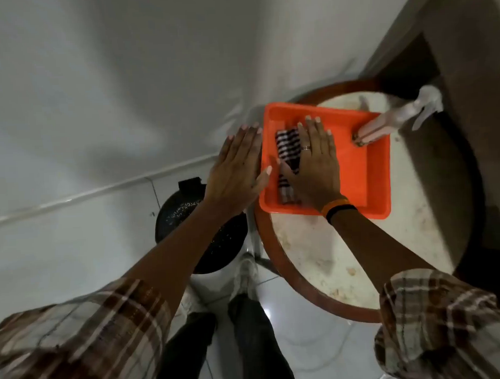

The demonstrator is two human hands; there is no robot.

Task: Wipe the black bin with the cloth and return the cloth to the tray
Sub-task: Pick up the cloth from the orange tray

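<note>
So the bin [205,233] is sitting on the floor, far left, under the left forearm. Left hand [237,172] is hovering flat and empty beside the tray [370,182]. Right hand [313,167] is lying spread out, pressing the striped cloth [287,148] into the tray on the bench [414,226]; a spray bottle [394,122] is leaning at the tray's right corner.

Looks like a home, prob. a corner of a room: glossy white floor tiles [310,337] w/ skirting along a plain white wall [111,66], small round table [426,225] w/ worn top & wood rim, lidded black bin [184,217] on the floor beside it.
</note>
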